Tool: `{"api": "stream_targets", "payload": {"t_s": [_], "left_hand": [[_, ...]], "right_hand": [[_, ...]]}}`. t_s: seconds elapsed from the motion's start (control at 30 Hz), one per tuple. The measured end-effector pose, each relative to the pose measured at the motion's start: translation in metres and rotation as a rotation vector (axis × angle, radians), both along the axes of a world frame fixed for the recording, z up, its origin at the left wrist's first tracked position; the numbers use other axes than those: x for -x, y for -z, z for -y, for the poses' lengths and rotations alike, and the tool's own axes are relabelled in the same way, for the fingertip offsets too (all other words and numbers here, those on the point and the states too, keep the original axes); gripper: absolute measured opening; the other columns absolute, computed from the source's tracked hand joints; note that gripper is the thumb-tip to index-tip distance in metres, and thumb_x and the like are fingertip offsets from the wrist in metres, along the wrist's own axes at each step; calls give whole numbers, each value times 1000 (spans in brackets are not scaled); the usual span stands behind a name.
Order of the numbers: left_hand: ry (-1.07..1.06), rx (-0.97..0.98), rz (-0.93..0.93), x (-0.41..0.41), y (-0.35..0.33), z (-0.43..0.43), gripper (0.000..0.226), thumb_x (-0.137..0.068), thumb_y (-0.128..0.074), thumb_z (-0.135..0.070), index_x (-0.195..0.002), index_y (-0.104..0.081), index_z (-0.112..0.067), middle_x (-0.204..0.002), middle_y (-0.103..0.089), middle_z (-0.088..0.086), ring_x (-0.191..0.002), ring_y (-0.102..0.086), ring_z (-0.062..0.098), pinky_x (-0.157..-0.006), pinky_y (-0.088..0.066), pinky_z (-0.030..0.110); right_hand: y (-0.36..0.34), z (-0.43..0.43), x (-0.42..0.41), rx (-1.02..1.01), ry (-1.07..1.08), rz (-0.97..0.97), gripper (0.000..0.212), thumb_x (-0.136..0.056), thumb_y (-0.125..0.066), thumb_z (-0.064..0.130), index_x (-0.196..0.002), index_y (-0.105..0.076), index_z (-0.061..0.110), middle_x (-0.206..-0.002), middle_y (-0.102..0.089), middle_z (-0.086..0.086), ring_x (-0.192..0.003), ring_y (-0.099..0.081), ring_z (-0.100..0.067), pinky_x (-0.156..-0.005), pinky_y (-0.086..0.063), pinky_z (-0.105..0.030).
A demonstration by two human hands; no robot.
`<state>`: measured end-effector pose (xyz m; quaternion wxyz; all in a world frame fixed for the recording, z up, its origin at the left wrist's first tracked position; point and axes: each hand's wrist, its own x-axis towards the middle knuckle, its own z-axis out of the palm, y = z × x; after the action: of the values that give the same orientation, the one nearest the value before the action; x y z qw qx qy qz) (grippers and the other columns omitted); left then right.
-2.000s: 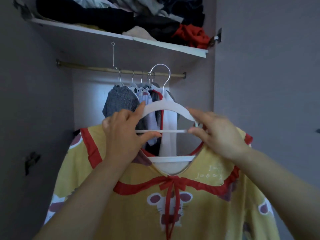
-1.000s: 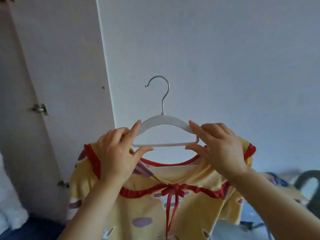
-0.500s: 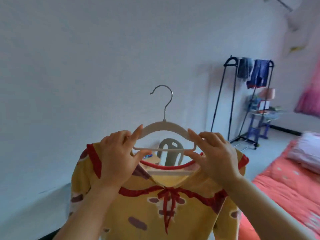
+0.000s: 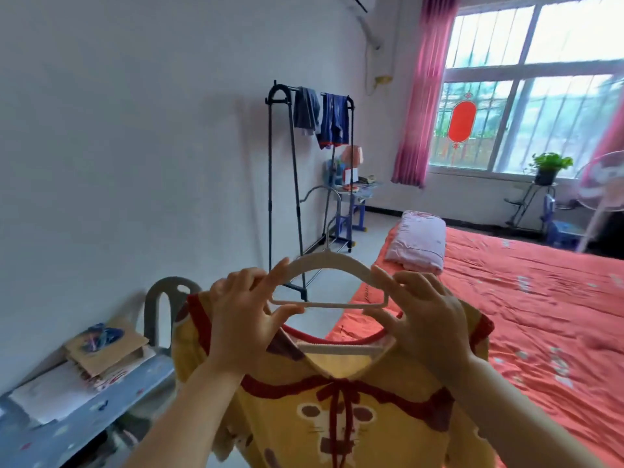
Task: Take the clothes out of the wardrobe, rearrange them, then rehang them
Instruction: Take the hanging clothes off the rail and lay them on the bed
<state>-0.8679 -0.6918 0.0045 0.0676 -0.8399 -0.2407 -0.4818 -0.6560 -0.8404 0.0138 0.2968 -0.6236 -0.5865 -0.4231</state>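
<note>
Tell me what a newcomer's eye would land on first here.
Dead centre, the left hand and right hand pinch a white hanger above a yellow top with red trim. At right lies a bed in a bright orange-red cover, a pink curtain beside the window behind it.

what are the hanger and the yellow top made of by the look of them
The hanger is off-white and matte with a faintly grainy surface: probably plastic, perhaps flocked. The yellow top is soft, thin printed cloth with red trim; it drapes and creases. Its fibre cannot be told.
</note>
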Motion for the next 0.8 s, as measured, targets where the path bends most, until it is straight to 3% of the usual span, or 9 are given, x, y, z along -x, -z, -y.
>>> {"api": "stream_targets", "payload": {"t_s": [0.2, 0.37, 0.67, 0.8], "left_hand": [[171, 97, -22, -105, 29, -59, 65, -75, -44, -66, -132, -41, -33, -89, -60, -1, -86, -44, 10, -82, -39, 40], [296, 132, -39, -186, 46, -111, 65, -77, -34, -73, -129, -41, -35, -89, -60, -1, -88, -43, 11, -80, -42, 43], [402, 163, -120, -315, 75, -168, 66, -64, -55, -64, -122, -49, -32, -88, -61, -2, -86, -51, 15, -78, -43, 44], [408, 211, -179, -372, 94, -195, 68, -59, -70, -58, -118, -64, -23, -85, -61, -2, -82, -57, 19, -77, -43, 44]], "right_hand": [[26, -24, -79, 31, 186, 16, 52, -78, -53, 55, -117, -60, 21, -88, -67, -4, -73, -63, -22, -55, -51, -27], [41, -51, -130, 52, 332, 10, 52, -77, -53, 53, -113, -67, 18, -85, -67, -5, -73, -63, -24, -56, -53, -30], [67, -90, -222, 122, 509, -82, 54, -77, -53, 53, -113, -68, 15, -88, -68, -5, -73, -64, -24, -57, -52, -29], [88, -120, -277, 174, 512, -172, 55, -76, -53, 54, -114, -67, 16, -89, -68, -4, -74, -64, -23, -58, -52, -29]]}}
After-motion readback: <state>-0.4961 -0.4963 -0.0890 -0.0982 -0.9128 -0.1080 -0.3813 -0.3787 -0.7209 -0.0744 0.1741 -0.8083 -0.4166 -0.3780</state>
